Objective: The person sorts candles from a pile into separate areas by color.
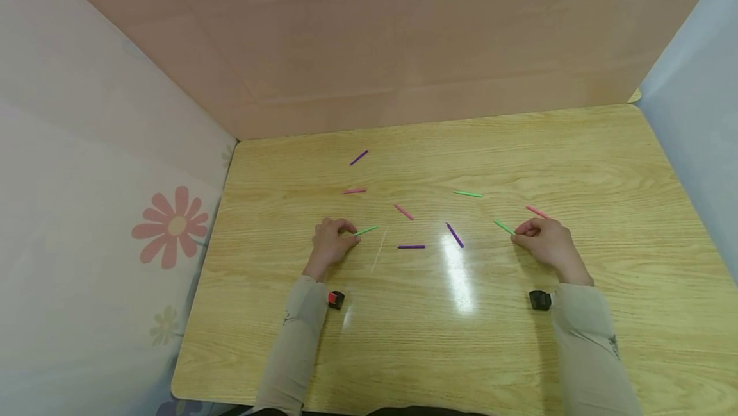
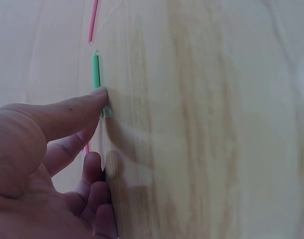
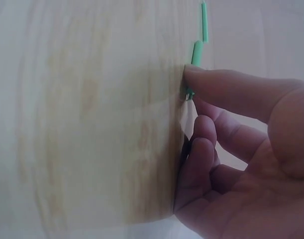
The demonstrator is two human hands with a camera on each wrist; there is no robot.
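Near the left of the table, my left hand [image 1: 333, 241] pinches a thin green stick [image 1: 367, 231] between thumb and forefinger. In the left wrist view this green stick [image 2: 96, 69] lies low along the wood, with a small pale tip at its far end. My right hand [image 1: 544, 240] pinches another thin green stick [image 1: 503, 227] by its near end. Seen from the right wrist, the thumb covers part of that green stick [image 3: 196, 52]. Just beyond the right hand lies a pink stick [image 1: 538, 212]. A loose green stick [image 1: 469, 194] rests farther back, left of the right hand.
Between the hands lie a pink stick [image 1: 403, 212] and purple sticks [image 1: 411, 247] [image 1: 455, 235]. Behind the left hand are another pink stick [image 1: 354, 191] and a purple stick [image 1: 359, 158]. Cloth walls [image 1: 398, 50] bound the wooden table [image 1: 403, 345] at the back and sides.
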